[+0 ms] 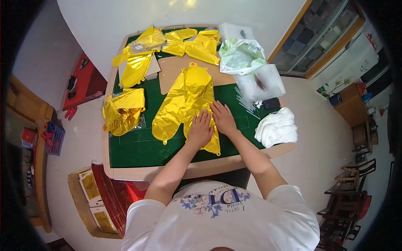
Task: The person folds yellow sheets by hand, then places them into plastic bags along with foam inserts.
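A flat gold foil balloon (173, 104) lies across the middle of the green table, its two lower lobes pointing toward me. My left hand (201, 130) rests flat on the right lobe, fingers stretched out. Beside it, my right hand (223, 118) lies at the balloon's right edge, fingers extended and touching the foil. Neither hand grips anything. Under the balloon's upper part is a brown cardboard sheet (167, 71).
More gold foil balloons (125, 111) lie at the left, with others (201, 46) along the back. A white-green plastic bag (243, 58), clear bags (268, 83), thin translucent sticks (245, 100), a small black object (271, 103) and a white bundle (276, 129) occupy the right side.
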Demonstrator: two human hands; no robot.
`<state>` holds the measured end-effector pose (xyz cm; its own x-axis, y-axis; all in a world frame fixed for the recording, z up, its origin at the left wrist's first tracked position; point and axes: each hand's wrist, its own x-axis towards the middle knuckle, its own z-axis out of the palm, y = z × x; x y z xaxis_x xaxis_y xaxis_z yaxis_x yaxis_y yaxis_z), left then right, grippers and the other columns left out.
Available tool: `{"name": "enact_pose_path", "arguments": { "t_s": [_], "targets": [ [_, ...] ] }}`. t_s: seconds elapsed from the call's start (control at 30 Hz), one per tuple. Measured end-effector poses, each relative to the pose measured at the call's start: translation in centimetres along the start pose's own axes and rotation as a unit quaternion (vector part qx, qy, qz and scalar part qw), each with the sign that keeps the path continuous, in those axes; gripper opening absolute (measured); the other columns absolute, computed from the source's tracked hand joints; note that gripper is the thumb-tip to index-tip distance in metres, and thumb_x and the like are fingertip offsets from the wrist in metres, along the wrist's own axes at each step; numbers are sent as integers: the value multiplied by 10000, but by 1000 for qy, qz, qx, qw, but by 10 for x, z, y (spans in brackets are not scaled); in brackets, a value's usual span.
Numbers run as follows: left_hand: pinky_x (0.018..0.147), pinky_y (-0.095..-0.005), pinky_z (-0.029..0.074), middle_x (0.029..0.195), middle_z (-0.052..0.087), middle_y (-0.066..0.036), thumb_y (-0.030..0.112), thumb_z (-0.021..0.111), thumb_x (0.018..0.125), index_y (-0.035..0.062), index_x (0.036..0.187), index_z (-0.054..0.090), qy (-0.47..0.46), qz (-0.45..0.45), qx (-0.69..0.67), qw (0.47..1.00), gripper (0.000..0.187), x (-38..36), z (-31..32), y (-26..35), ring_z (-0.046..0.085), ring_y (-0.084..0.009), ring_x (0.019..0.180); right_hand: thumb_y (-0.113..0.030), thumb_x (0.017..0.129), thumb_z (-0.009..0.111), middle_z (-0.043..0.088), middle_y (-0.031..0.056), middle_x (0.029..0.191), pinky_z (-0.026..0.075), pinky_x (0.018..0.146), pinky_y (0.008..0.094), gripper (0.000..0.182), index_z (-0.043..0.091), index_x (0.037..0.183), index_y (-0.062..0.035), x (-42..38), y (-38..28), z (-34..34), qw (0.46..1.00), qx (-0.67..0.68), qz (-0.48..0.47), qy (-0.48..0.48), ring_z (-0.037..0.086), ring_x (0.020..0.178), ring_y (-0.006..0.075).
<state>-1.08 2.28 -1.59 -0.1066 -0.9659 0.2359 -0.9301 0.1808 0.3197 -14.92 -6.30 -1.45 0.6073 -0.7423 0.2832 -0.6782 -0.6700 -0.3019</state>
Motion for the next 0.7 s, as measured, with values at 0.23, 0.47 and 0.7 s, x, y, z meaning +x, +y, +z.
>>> {"name": "enact_pose_path", "arguments": {
  "t_s": [0.23,0.47,0.7],
  "targets": [
    [1151,-448,183,1486,343,-154,346,447,939,9,1410,379,2,-3,9,1000,582,0,1,0,266,-277,1408,-177,969,437,417,102,1444,242,1128,438,402,469,1355,-70,-1,1,1,1000,-2,2,2,334,1374,242],
    [1156,-442,171,1501,315,-151,330,442,940,9,1410,375,-3,1,10,1000,573,0,1,0,238,-270,1419,-158,954,458,439,108,1423,260,1118,447,394,487,1335,-62,-1,-2,-1,1000,2,-7,24,363,1358,255],
    [1150,-450,190,1472,355,-157,305,463,926,1,1395,392,23,12,14,1000,563,-1,2,-2,272,-275,1403,-161,956,458,434,119,1424,260,1117,449,397,483,1338,-57,-1,-3,-2,1000,2,-4,11,365,1355,269]
  ]
}}
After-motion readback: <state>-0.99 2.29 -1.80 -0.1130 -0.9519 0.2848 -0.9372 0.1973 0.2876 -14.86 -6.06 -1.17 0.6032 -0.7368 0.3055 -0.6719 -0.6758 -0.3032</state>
